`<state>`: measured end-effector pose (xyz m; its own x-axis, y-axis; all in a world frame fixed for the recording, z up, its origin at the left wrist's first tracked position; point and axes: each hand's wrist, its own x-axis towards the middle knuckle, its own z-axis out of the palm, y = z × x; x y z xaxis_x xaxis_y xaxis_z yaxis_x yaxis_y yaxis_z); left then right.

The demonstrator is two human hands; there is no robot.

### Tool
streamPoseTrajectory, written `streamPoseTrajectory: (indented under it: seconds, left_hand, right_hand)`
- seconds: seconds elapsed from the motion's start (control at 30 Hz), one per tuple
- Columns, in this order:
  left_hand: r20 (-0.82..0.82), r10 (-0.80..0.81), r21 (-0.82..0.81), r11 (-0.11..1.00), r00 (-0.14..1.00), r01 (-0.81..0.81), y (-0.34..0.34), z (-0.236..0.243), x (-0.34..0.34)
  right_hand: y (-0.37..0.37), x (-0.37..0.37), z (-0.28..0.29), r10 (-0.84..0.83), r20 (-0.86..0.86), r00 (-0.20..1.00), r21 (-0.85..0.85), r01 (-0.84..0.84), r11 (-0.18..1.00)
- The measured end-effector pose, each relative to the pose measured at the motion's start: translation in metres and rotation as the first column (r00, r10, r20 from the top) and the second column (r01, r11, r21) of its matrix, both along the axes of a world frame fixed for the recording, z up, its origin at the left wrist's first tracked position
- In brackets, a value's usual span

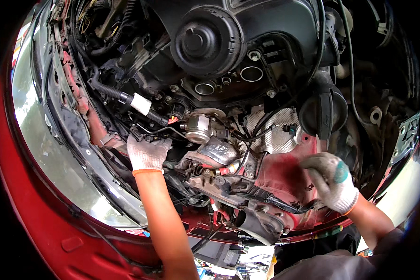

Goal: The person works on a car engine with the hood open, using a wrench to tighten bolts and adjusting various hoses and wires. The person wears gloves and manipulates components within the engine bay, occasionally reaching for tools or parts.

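My left hand (148, 153), in a white knit glove with an orange cuff, reaches into the engine bay beside a thin metal pipe (158, 129). Its fingertips are hidden among dark parts there, so what they touch does not show. Right of it sits a round silver metal pump-like part (199, 129). Over the red body panel (284, 172) hovers my right hand (329, 182), gloved in white with a green patch. Its fingers are loosely bent and stand apart from the thumb, with nothing visible between them.
A black engine cover with a round housing (205, 42) fills the top. Below it are two round ports (251, 73). A black cap (323, 112), a silver heat shield (277, 130), a corrugated hose (109, 91) and loose cables surround the hands. The red hood (37, 210) curves along the left.
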<state>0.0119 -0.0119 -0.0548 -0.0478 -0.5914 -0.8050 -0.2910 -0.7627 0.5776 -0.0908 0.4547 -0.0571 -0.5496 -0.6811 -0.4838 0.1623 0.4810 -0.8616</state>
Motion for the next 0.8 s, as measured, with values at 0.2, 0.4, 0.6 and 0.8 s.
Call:
streamPoseTrajectory:
  seconds: [0.2,0.4,0.6,0.8]
  left_hand:
    - [0.027,-0.016,-0.043,0.999,1.0,0.018,0.017,0.005,-0.01]
    - [-0.007,0.024,-0.287,0.958,1.0,-0.025,0.047,0.035,-0.015]
    - [0.29,-0.26,-0.789,0.48,0.921,0.384,0.074,0.062,0.01]
    - [0.737,-0.205,-0.673,-0.32,0.644,0.667,0.046,0.007,0.048]
  right_hand:
    - [0.058,0.018,-0.005,-0.014,-0.063,0.998,0.209,0.027,0.977]
    - [0.086,0.049,0.007,0.05,-0.141,0.989,0.298,-0.006,0.955]
    - [0.097,0.069,0.019,0.153,-0.224,0.962,0.346,-0.068,0.936]
    - [0.094,0.084,0.012,0.265,-0.357,0.896,0.375,-0.122,0.919]
